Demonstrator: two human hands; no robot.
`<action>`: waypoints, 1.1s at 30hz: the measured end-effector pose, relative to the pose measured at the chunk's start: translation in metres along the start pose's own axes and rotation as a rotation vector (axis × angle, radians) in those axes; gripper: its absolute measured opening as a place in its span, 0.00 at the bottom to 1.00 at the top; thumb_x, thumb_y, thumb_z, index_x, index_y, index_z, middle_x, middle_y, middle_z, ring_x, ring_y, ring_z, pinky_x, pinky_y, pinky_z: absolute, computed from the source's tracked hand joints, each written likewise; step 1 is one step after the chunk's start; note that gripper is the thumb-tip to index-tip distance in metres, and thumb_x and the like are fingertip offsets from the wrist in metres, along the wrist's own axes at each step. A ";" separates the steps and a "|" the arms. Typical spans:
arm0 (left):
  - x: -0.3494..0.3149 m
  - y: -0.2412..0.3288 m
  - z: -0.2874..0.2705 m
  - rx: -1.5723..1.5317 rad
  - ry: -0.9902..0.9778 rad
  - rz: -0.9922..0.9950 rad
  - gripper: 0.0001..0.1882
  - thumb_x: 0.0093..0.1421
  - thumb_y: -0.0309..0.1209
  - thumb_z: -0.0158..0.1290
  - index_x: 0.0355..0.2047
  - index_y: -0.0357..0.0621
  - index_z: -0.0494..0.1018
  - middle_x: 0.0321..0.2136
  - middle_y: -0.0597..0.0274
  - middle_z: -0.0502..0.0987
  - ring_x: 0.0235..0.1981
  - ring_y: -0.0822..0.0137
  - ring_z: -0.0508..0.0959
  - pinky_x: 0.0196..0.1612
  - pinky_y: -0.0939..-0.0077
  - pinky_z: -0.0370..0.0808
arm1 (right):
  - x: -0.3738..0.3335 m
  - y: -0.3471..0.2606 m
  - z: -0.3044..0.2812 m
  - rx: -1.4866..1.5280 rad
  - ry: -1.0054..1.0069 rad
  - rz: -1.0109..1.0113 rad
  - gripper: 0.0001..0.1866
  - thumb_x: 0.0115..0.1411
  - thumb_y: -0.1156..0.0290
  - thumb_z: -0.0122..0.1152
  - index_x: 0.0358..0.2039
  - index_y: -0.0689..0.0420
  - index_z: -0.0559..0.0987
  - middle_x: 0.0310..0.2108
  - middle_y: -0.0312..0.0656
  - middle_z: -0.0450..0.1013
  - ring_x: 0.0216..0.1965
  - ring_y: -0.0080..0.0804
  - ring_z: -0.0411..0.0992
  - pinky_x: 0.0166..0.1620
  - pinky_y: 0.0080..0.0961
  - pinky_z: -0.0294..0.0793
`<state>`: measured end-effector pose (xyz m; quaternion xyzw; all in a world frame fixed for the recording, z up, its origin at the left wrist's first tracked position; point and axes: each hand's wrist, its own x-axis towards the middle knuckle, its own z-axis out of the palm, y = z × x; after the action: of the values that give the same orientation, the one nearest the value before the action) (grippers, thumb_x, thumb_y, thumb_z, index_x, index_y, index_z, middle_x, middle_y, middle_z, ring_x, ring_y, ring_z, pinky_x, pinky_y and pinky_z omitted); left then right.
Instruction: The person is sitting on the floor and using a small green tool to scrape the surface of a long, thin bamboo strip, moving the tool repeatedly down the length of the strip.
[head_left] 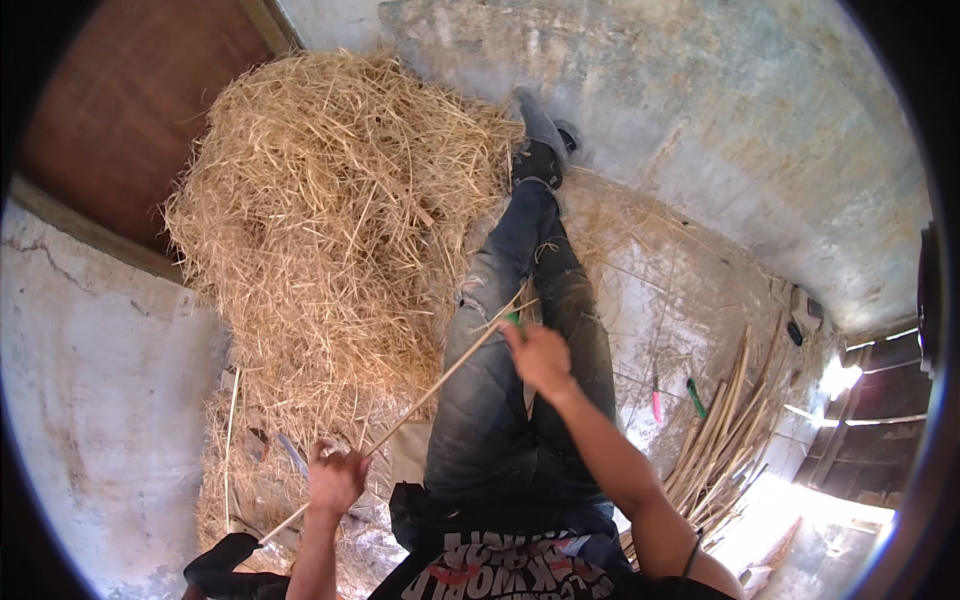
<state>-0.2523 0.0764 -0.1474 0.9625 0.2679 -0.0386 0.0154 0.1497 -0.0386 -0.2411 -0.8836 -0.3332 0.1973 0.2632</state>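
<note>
Straw heap (pixel 330 210) left — sticks (pixel 720 440) right

Weathered concrete walls (pixel 700 110), sunlit tiled floor (pixel 660 300)

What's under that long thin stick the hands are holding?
Under the stick lie the person's jeans-clad leg and the straw pile. The floor beneath them is covered.

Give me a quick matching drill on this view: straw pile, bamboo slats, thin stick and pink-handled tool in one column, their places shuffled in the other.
Things:
1. straw pile
2. bamboo slats
3. thin stick
4. pink-handled tool

Places:
A. lying on the floor between the legs and the slats
B. held across the lap in the left hand and right hand
C. heaped to the person's left
D. bundled on the floor to the person's right

Pairs: 1-C, 2-D, 3-B, 4-A
</note>
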 end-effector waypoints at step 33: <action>0.104 0.070 0.043 -0.346 0.059 -0.034 0.15 0.69 0.36 0.54 0.27 0.43 0.77 0.18 0.47 0.78 0.27 0.43 0.81 0.49 0.51 0.73 | -0.024 -0.016 -0.008 0.241 0.066 -0.270 0.22 0.67 0.51 0.66 0.35 0.61 0.82 0.19 0.50 0.76 0.24 0.48 0.80 0.31 0.43 0.77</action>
<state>-0.1308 0.0680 -0.1982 0.9415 0.2871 0.0360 0.1725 0.1289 -0.0478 -0.2213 -0.7991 -0.4138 0.1695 0.4019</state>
